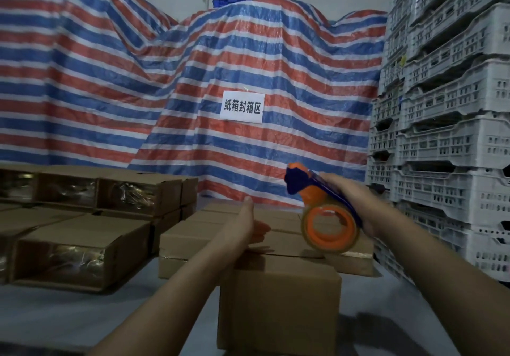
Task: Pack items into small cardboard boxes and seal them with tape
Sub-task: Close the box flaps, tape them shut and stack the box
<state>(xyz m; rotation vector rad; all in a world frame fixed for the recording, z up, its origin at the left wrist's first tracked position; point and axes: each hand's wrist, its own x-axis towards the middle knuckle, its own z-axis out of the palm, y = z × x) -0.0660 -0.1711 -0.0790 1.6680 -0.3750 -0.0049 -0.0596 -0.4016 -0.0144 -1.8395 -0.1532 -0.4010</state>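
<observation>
Cardboard box [278, 297] sits lowest and nearest in the frame, centre, its top flaps closed. I see my left hand [242, 228] above its far left edge, fingers straight and together, holding nothing. My right hand [356, 203], right of centre, grips the orange and blue tape dispenser [325, 214], whose roll rests on the box's top at the right. Just behind lie flat sealed boxes [193, 239]; more taped boxes [82, 248] stack at the left edge. Farther back, a striped tarp [138, 79] carries a white paper sign [242, 106], and white plastic crates [447, 107] tower along the right edge.
</observation>
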